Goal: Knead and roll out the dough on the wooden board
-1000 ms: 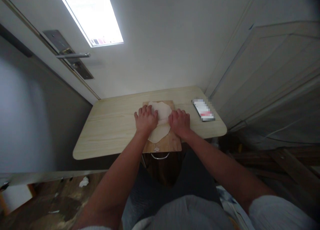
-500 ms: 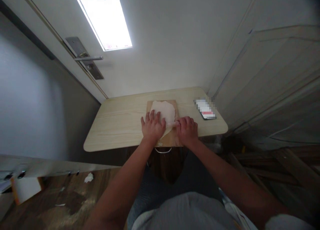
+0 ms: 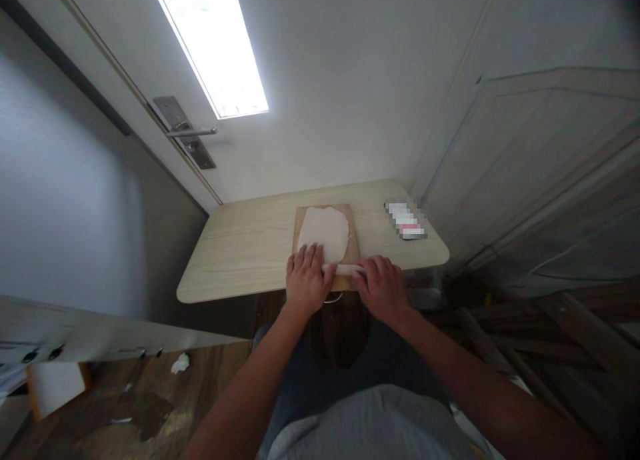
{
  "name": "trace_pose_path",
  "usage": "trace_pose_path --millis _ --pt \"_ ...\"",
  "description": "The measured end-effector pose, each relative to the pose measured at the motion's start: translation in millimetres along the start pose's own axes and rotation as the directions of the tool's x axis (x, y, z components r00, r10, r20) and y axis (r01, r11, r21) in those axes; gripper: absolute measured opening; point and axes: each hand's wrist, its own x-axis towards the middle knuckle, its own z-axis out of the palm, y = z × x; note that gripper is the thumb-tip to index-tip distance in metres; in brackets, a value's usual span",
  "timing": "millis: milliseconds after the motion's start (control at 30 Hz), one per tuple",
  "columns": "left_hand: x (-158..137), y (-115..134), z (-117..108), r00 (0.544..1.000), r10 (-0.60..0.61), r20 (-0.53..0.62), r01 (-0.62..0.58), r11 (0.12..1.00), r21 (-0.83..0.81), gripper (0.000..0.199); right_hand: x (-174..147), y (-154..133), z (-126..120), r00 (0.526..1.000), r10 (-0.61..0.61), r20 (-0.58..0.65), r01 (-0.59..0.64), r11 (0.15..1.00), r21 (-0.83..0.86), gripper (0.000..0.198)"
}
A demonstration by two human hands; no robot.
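A pale, flattened sheet of dough (image 3: pixel 325 232) lies on a wooden cutting board (image 3: pixel 353 237). Across the near edge of the dough runs a slim, light rolling pin (image 3: pixel 345 269), its middle visible between my hands. My left hand (image 3: pixel 307 277) covers the pin's left end, palm down, with the fingertips forward over the dough. At the other end, my right hand (image 3: pixel 383 287) has its fingers curled round the pin, near the board's right front corner. Both ends of the pin are hidden under the hands.
The board sits on a small light-wood table (image 3: pixel 240 247) against a white door with a metal handle (image 3: pixel 193 133). A phone (image 3: pixel 406 221), partly pixelated, lies at the table's right. Crumpled white paper (image 3: pixel 180 363) is on the floor at left.
Both hands and the rolling pin have moved toward me, from over the dough to its near edge. More of the dough sheet shows. The camera view has shifted slightly.
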Motion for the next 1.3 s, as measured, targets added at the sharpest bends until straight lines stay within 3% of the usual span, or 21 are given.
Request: trace_pose_path --millis 167,333,500,833,1000,1300 --pt "-6 -12 -4 1.000 0.005 0.009 -0.004 1.000 -0.027 0.055 -3 2 1 0.998 -0.016 0.055 0.016 1.000 -0.002 0.029" --pt "-16 -30 5 0.955 -0.280 -0.095 0.266 0.954 -0.140 0.055 -7 15 8 0.998 0.050 0.025 -0.051 0.997 0.056 0.026" --pt "-39 -20 17 0.953 -0.300 -0.047 0.290 0.944 -0.157 0.056 -12 21 9 0.987 0.159 0.023 -0.161 0.983 0.087 0.025" --pt "-64 16 19 0.968 -0.208 -0.142 0.214 0.976 0.029 0.052 -6 37 -1 0.974 0.224 0.034 -0.227 0.966 0.122 0.028" --pt "-60 16 17 0.988 -0.046 -0.151 0.048 0.999 0.010 0.046 4 45 0 0.971 0.233 0.061 -0.240 0.956 0.171 0.028" --pt "-51 1 14 0.988 0.092 -0.127 -0.100 0.993 -0.061 0.048 22 45 12 0.959 0.243 0.143 -0.273 0.929 0.251 0.029"
